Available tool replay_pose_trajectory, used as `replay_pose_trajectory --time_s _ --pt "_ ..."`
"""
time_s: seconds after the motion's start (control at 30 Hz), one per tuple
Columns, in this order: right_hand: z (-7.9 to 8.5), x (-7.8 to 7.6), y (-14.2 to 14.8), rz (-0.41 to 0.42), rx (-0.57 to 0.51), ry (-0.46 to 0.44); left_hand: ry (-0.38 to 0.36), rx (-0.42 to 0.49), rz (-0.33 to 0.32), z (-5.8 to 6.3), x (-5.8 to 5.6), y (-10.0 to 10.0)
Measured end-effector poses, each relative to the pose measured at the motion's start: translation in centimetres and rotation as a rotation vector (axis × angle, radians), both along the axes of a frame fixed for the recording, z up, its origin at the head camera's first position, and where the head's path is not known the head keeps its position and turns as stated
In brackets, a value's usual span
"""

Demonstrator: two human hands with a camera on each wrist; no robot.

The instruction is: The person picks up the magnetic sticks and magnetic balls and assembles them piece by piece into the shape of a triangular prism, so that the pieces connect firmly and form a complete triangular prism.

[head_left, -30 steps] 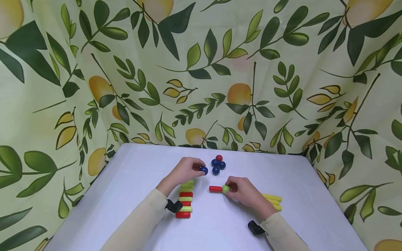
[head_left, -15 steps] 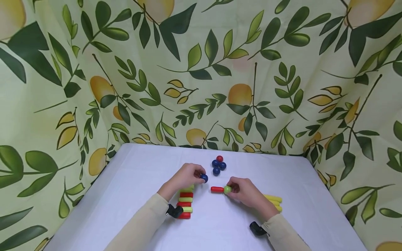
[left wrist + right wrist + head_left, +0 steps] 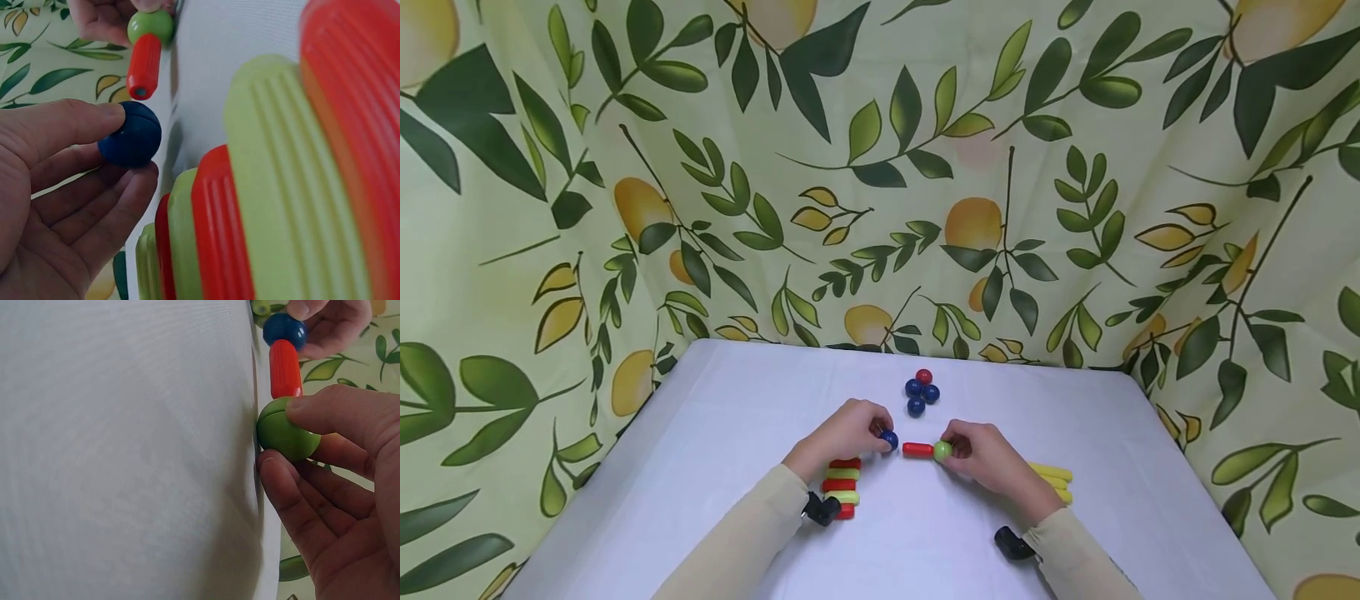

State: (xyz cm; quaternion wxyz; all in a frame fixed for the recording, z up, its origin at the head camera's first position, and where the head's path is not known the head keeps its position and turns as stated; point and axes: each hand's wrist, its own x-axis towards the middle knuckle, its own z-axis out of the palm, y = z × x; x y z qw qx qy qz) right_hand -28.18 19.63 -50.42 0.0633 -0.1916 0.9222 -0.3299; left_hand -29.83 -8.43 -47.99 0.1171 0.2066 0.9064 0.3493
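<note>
Between thumb and fingers, my left hand (image 3: pixel 852 435) pinches a blue ball (image 3: pixel 132 134). My right hand (image 3: pixel 981 458) grips a green ball (image 3: pixel 286 428) with a red rod (image 3: pixel 917 450) joined to its left side. The rod points toward the blue ball; in the head view a small gap parts its free end from the ball. In the left wrist view that free end shows a grey-blue dot at its centre. Below my left wrist lies a row of red and light green rods (image 3: pixel 281 175), part of it hidden by the hand and the wrist camera.
A cluster of blue balls (image 3: pixel 916 407) with one red ball (image 3: pixel 924 377) sits farther back on the white table (image 3: pixel 760 375). Several yellow rods (image 3: pixel 1054 472) lie right of my right hand, partly covered by it. A leaf-patterned cloth (image 3: pixel 880 208) hangs behind.
My left hand has come nearer and slightly right with the blue ball, down to the level of the red rod. The right hand with the green ball and rod has hardly moved.
</note>
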Motion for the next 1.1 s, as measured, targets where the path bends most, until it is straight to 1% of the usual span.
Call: replay_pose_trajectory --time_s 0.17,0.27,0.43,0.57,0.67,0.87,0.97,1.1 --pt "0.0 0.0 0.0 -0.002 0.002 -0.006 -0.014 -0.005 -0.009 -0.5 -0.1 0.4" --pt "0.0 0.0 0.0 -0.004 0.005 -0.007 -0.008 -0.010 -0.015 -0.6 -0.1 0.6" --pt "0.0 0.0 0.0 -0.002 0.004 -0.012 -0.007 -0.028 -0.011 -0.6 0.0 0.8" --pt "0.1 0.0 -0.1 -0.006 0.009 -0.011 0.001 -0.025 -0.018 -0.4 0.0 0.5" --pt "0.2 -0.1 -0.2 -0.008 0.012 -0.007 0.018 -0.004 -0.006 0.1 -0.1 -0.2" --pt "0.0 0.1 -0.2 -0.009 0.008 -0.005 0.035 0.050 0.067 1.7 -0.2 -2.5" --pt "0.0 0.2 -0.1 -0.012 0.006 -0.010 0.027 0.047 0.107 1.8 -0.3 -3.6" --pt "-0.1 0.2 -0.1 -0.013 0.002 -0.012 0.022 0.021 0.145 1.5 -0.4 -4.9"
